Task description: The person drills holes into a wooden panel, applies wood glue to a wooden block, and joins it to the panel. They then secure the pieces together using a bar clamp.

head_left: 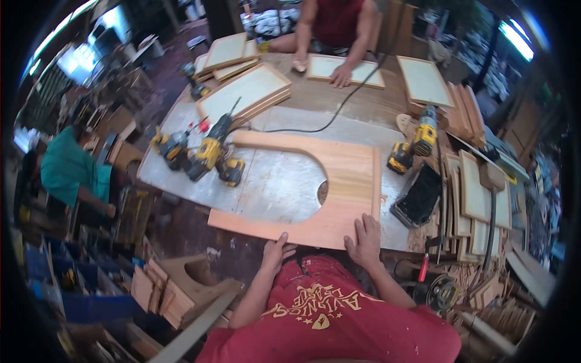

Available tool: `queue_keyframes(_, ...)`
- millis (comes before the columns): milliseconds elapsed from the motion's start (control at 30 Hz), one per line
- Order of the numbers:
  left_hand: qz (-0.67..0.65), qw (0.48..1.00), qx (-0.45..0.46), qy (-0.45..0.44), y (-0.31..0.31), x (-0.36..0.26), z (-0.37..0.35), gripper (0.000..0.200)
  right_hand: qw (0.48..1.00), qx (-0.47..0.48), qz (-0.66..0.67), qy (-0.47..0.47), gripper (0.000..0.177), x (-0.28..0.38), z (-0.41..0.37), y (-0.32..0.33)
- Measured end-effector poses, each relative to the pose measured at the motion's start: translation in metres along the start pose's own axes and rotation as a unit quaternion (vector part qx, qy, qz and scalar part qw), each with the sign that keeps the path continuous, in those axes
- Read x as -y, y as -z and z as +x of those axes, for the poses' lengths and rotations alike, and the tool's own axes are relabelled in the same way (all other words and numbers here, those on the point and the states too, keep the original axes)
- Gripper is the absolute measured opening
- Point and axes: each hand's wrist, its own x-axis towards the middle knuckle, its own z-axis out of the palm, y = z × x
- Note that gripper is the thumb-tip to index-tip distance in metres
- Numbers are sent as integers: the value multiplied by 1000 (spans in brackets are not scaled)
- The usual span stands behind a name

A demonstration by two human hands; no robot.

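Observation:
A wooden panel with a large U-shaped cutout (pixel 348 181) lies on the metal-topped table, its open side toward the left. My left hand (pixel 276 253) grips the panel's near edge, thumb on top and fingers curled below. Farther right, my right hand (pixel 365 243) holds the same edge near the corner, its fingers over the top face and its thumb at the front. Beyond the panel's left arm stand yellow-and-black cordless drills (pixel 209 151). Another cordless drill (pixel 423 134) stands past the right end, close to a black open box (pixel 419 195).
Across the table, a co-worker's hands (pixel 342 74) rest by a pale framed panel (pixel 363 71). Framed panels (pixel 248 91) are stacked at the back left, more (pixel 478 193) at the right. A black cord (pixel 321 128) crosses the tabletop. Another person (pixel 72 163) works at far left.

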Motion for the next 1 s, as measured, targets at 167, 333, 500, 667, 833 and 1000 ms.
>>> queue_keyframes(167, -7, 999, -37, -8, -2, -2, -3, 51, 996, -58, 17, -60, 61, -5, -1, -14)
queue_keyframes(333, -173, 984, -48, -12, 2, 10, 7, 51, 987, -55, 54, -142, 65, -10, 2, -16)
queue_keyframes(500, -176, 983, -54, 2, -9, -1, 5, 45, 989, -6, 46, -139, 67, -17, 1, -4)
queue_keyframes(667, -169, 983, -53, -48, -24, 14, -31, 43, 988, 26, 80, -128, 72, -22, -11, 31)
queue_keyframes(833, -140, 980, -78, -119, -46, 7, -78, 41, 959, 60, 158, -228, 86, -35, -28, 44)
queue_keyframes(1000, -129, 969, -128, -171, -66, -14, -102, 47, 930, 86, 218, -283, 94, -26, -33, 62)
